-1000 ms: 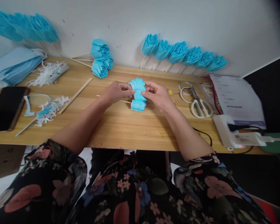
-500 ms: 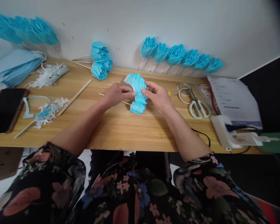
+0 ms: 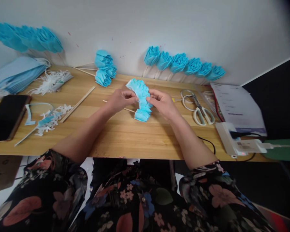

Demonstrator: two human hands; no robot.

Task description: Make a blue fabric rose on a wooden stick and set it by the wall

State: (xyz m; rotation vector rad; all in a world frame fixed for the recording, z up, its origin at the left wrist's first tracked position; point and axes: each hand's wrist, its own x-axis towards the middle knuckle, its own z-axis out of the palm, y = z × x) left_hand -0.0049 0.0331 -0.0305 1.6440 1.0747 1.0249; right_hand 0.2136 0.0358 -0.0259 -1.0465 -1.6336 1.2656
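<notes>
A pleated blue paper piece (image 3: 140,98) is pinched at its narrow middle between my left hand (image 3: 120,100) and my right hand (image 3: 162,103), just above the wooden table (image 3: 125,135). Its upper end fans out toward the wall and its lower end rests near the table top. Both hands have fingers closed on it from either side. A thin wooden stick (image 3: 129,110) lies on the table under my left hand.
Finished blue paper flowers (image 3: 181,62) on sticks lean against the wall, with more (image 3: 103,69) to the left. White-handled scissors (image 3: 198,109) lie at right, beside papers (image 3: 234,106) and a white power strip (image 3: 236,143). A black phone (image 3: 4,117), paper scraps (image 3: 48,117) and a blue paper stack (image 3: 14,75) lie at left.
The pleated paper's top fan has spread wider and tilted left between my fingers. The view has shifted slightly, with both hands staying at the table's middle.
</notes>
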